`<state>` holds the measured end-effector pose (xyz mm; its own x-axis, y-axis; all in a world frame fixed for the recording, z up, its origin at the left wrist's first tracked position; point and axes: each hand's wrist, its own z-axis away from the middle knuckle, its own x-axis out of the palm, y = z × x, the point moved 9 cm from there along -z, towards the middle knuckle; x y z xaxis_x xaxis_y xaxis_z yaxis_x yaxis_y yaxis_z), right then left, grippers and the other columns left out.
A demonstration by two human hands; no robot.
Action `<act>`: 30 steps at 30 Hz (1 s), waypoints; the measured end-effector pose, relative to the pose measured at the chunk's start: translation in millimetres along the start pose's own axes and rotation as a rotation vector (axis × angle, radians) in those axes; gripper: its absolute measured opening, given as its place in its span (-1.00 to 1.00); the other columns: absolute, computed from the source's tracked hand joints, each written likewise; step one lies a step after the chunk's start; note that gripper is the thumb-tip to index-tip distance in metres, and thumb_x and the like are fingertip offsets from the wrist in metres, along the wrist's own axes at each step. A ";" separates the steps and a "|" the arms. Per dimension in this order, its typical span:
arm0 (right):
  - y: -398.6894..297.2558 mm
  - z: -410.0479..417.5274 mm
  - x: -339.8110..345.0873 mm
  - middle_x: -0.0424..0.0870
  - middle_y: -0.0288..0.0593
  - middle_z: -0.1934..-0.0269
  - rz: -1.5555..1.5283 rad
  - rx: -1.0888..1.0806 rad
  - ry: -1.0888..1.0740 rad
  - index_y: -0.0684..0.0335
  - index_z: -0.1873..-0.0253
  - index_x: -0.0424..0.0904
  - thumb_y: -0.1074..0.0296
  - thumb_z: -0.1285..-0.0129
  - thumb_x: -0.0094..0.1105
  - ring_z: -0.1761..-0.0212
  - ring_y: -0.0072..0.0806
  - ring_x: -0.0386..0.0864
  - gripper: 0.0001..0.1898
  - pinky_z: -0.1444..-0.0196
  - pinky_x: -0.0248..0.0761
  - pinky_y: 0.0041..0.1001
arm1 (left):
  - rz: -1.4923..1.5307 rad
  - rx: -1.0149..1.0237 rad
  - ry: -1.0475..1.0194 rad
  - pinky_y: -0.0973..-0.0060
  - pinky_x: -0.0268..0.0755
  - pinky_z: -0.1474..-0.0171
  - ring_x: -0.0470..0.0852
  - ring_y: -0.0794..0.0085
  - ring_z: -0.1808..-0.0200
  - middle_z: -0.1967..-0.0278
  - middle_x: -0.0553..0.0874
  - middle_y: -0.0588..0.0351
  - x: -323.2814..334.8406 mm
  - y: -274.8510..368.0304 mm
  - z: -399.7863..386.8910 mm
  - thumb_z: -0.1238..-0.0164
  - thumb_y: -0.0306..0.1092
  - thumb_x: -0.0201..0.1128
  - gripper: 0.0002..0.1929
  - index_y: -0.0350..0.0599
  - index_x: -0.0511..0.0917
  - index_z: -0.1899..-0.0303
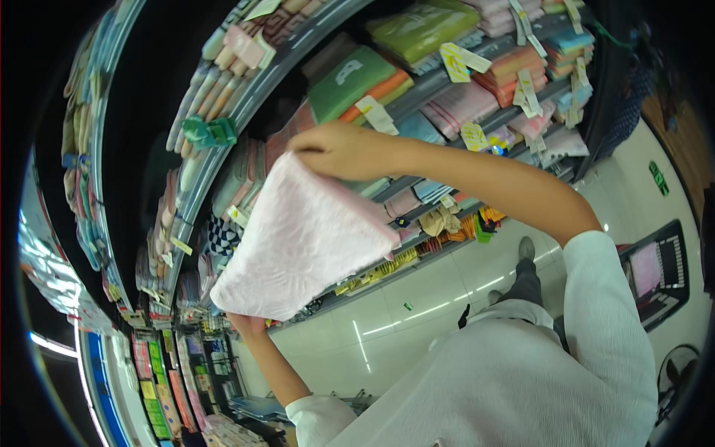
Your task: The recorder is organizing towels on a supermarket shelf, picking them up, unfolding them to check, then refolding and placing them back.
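A pale pink towel (301, 240) hangs spread between my two hands in front of the shelves. My right hand (338, 151) pinches its upper corner, with the fingers curled in around the fabric. Down at the lower left edge, my left hand (249, 323) grips the towel, and most of its fingers are hidden behind the cloth. A slightly deeper pink shows along the fold on the towel's right side. Just behind my right hand lies a stack of folded towels, with a green towel (352, 84) on top.
Shelves (290, 61) of folded towels with yellow-and-white tags curve around the front and left. A black shopping basket (680, 246) stands on the tiled floor (385, 313) at the right, holding a pink folded item (646, 269). Stocked racks (156, 380) continue at the lower left.
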<state>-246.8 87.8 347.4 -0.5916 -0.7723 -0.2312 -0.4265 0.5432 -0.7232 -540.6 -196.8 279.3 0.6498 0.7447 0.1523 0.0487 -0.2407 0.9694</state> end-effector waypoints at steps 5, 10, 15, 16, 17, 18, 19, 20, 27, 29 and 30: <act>81.4 13.2 -5.0 0.62 -0.24 0.18 -0.407 0.408 0.065 0.27 0.08 0.58 0.19 -0.34 -0.03 0.20 -0.57 0.53 -0.71 0.15 0.37 -0.50 | 0.438 -0.248 -0.133 0.05 0.19 -0.28 0.33 0.06 -0.27 -0.25 0.37 -0.06 30.2 -36.0 14.2 -0.45 -0.06 -0.23 -0.49 -0.20 0.24 -0.26; 150.1 58.5 14.6 0.61 -0.17 0.10 -0.961 0.823 0.177 0.29 0.02 0.54 0.16 -0.33 -0.03 0.10 -0.45 0.56 -0.68 0.02 0.41 -0.43 | 0.504 -0.339 -0.310 0.14 0.22 -0.28 0.35 0.12 -0.26 -0.25 0.37 -0.05 85.4 -67.2 28.9 -0.44 -0.08 -0.22 -0.49 -0.22 0.24 -0.26; 158.1 107.1 34.8 0.57 -0.09 0.00 -1.307 1.079 0.116 0.33 -0.06 0.47 0.10 -0.32 -0.03 0.01 -0.32 0.55 -0.60 -0.10 0.38 -0.36 | 0.517 -0.451 -0.213 0.21 0.27 -0.24 0.38 0.16 -0.24 -0.22 0.40 -0.03 91.2 -105.8 44.4 -0.42 -0.06 -0.15 -0.49 -0.21 0.26 -0.24; 158.8 114.7 36.9 0.57 -0.09 0.00 -1.296 1.092 0.114 0.33 -0.06 0.47 0.10 -0.32 -0.03 0.01 -0.32 0.55 -0.60 -0.10 0.38 -0.36 | 0.531 -0.454 -0.206 0.21 0.27 -0.24 0.38 0.16 -0.24 -0.22 0.40 -0.03 95.6 -108.8 47.5 -0.42 -0.06 -0.15 -0.49 -0.21 0.26 -0.24; 162.9 121.6 36.2 0.57 -0.12 0.01 -1.198 1.069 0.130 0.33 -0.08 0.45 0.10 -0.31 0.01 0.03 -0.35 0.55 -0.58 -0.08 0.39 -0.39 | 0.569 -0.474 -0.217 0.20 0.26 -0.25 0.38 0.16 -0.24 -0.22 0.41 -0.03 101.5 -111.4 51.9 -0.42 -0.04 -0.15 -0.48 -0.21 0.26 -0.24; 164.9 128.5 34.2 0.57 -0.15 0.03 -1.101 1.040 0.146 0.34 -0.09 0.43 0.09 -0.29 0.05 0.05 -0.38 0.55 -0.56 -0.06 0.39 -0.41 | 0.606 -0.491 -0.232 0.20 0.24 -0.26 0.38 0.15 -0.24 -0.22 0.41 -0.02 107.5 -113.6 56.3 -0.42 -0.02 -0.15 -0.47 -0.21 0.26 -0.24; 169.5 139.0 41.8 0.57 -0.15 0.03 -1.090 1.051 0.141 0.34 -0.09 0.43 0.09 -0.29 0.05 0.05 -0.38 0.55 -0.56 -0.06 0.39 -0.41 | 0.620 -0.492 -0.225 0.20 0.24 -0.26 0.38 0.15 -0.24 -0.22 0.41 -0.02 108.0 -118.7 59.4 -0.42 -0.02 -0.15 -0.47 -0.21 0.26 -0.24; 176.8 146.1 38.8 0.57 -0.19 0.06 -0.856 0.965 0.150 0.33 -0.09 0.44 0.11 -0.27 0.09 0.08 -0.44 0.55 -0.57 -0.04 0.40 -0.45 | 0.666 -0.498 -0.247 0.20 0.23 -0.27 0.38 0.15 -0.24 -0.22 0.41 -0.03 111.1 -123.1 63.3 -0.42 0.01 -0.14 -0.45 -0.20 0.26 -0.25; 137.1 152.7 9.4 0.56 -0.34 0.16 -0.166 0.627 0.171 0.31 0.00 0.49 0.39 -0.25 0.11 0.22 -0.67 0.45 -0.75 0.13 0.32 -0.64 | 0.531 -0.513 -0.229 0.27 0.18 -0.30 0.36 0.20 -0.26 -0.23 0.40 0.00 90.2 -180.7 97.7 -0.33 -0.13 0.09 -0.45 -0.24 0.24 -0.24; 101.2 140.6 -12.8 0.56 -0.29 0.16 0.171 0.343 0.223 0.32 0.04 0.49 0.51 -0.21 0.05 0.17 -0.58 0.47 -0.78 0.08 0.31 -0.60 | 0.317 -0.464 -0.109 0.34 0.25 -0.24 0.46 0.30 -0.15 -0.10 0.51 0.02 91.0 -200.4 109.7 -0.28 -0.35 0.16 -0.57 -0.25 0.35 -0.15; 94.2 137.9 -17.3 0.56 -0.29 0.16 0.177 0.343 0.198 0.32 0.04 0.49 0.51 -0.21 0.05 0.17 -0.58 0.47 -0.78 0.08 0.31 -0.60 | 0.293 -0.389 -0.069 0.37 0.27 -0.21 0.47 0.34 -0.13 -0.07 0.52 0.03 87.4 -216.1 113.4 -0.25 -0.44 0.15 -0.61 -0.26 0.38 -0.12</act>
<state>-182.4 106.9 193.5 -0.7690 -0.5812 -0.2660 -0.0747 0.4950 -0.8657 -408.2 -150.3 61.3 0.6431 0.6346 0.4286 -0.4217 -0.1738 0.8899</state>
